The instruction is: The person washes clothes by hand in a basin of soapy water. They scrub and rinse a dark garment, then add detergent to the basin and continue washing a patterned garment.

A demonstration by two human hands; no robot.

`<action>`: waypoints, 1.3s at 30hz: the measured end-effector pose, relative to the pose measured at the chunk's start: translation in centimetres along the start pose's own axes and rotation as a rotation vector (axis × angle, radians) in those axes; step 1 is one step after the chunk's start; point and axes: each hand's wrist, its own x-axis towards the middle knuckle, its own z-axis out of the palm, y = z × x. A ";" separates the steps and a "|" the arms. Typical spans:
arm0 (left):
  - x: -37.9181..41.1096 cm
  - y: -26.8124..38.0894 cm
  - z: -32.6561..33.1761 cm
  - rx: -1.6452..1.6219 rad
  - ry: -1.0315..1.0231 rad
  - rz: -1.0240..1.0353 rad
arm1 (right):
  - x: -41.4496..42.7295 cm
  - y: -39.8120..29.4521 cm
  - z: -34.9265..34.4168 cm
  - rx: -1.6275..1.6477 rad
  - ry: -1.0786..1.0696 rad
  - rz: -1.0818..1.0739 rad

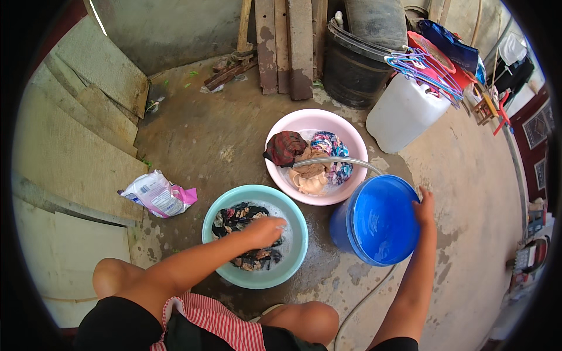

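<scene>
My left hand [264, 231] is over the green plastic basin [212, 273], above dark floral cloth [240, 215] lying in sudsy water; whether its fingers grip anything is unclear. At the right rim of a blue plastic bucket [342, 228], my right hand [424, 206] rests with the fingers spread towards the outside and edge. The bucket leans to the right and holds water. Behind it, a pink basin [287, 195] contains a dark red checked cloth [285, 147], a brown cloth, a peach garment [309, 180] and a blue floral cloth [340, 171]. A clear hose [333, 160] crosses this basin.
A crumpled detergent bag [160, 195] lies left of the green basin. Boards [109, 70] lean along the left wall. At the back stand wooden planks [281, 48], a black tub [355, 74] and a white jerrycan [406, 112] topped by plastic hangers [426, 72]. The hose runs along the wet floor.
</scene>
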 end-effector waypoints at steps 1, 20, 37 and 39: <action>-0.8 -3.2 -0.8 0.132 0.053 -0.039 | 0.6 -2.8 -1.3 -0.042 0.087 -0.081; -3.1 -9.0 -0.2 -0.409 -0.023 -0.454 | -20.1 -34.0 14.2 0.888 -0.798 1.083; -6.2 -9.5 0.7 0.319 0.205 -0.423 | -23.3 -36.2 16.2 1.827 -0.899 1.101; -6.2 -9.6 0.7 0.293 0.155 -0.447 | -23.3 -35.7 16.2 1.766 -0.927 1.098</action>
